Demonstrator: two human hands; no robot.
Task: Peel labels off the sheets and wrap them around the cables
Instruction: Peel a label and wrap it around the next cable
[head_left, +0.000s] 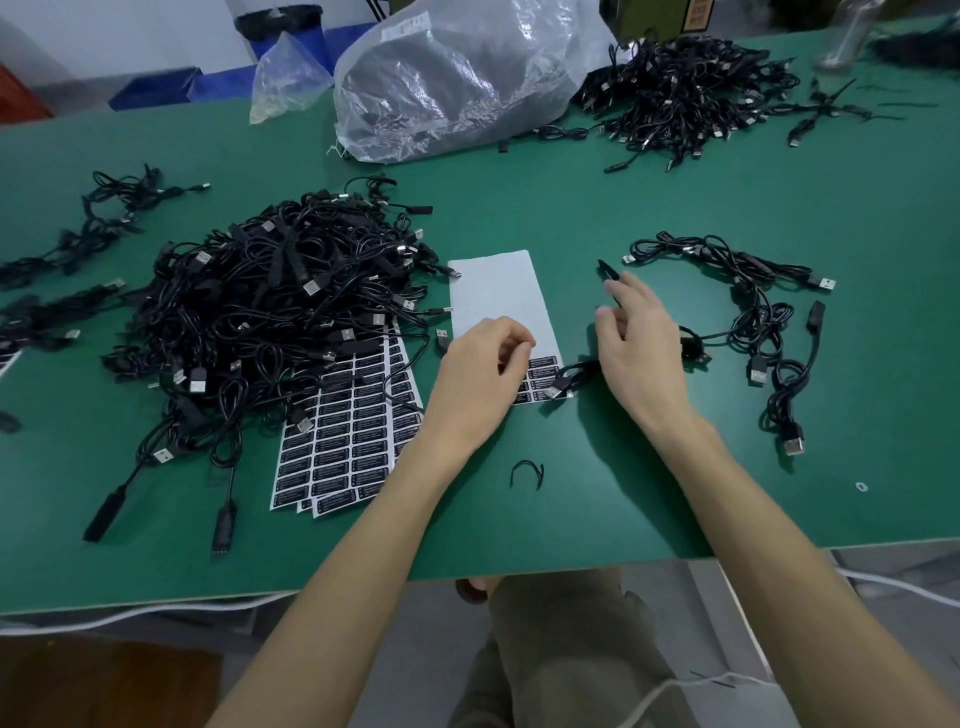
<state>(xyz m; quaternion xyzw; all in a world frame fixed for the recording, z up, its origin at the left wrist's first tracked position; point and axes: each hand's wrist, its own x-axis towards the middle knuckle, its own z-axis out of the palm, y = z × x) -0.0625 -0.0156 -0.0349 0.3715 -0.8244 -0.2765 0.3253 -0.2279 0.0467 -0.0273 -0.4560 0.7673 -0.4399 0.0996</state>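
Green table (675, 197) seen from the head view. Far left: small cable bunches (111, 205) laid apart from the rest. Next to the right, big pile of black USB cables (270, 312), heaped and tangled, a few strays trailing toward the near edge. Full label sheets (348, 436) are fanned at the pile's near right side, far ends tucked under the cables.

Just right of these lies a mostly peeled sheet (496, 296), bare white backing, with only a few remaining labels (540, 371) left at its near end. Left hand (483, 374) is placed on that near end, fingers curled, thumb and forefinger tips pressed together at the label rows; whether a label is pinched cannot be told.

A single cable (569, 376) is laid with its USB plug on the sheet's near right corner, running right under the right hand (636, 345). The fingers of this hand are spread and relaxed; no grasp is seen. A black twist tie (527, 473) lies near, between the forearms.

Right: a loose group of cables (753, 317) is strung out. Far side: clear plastic bag (457, 73), then a second cable pile (685, 93)
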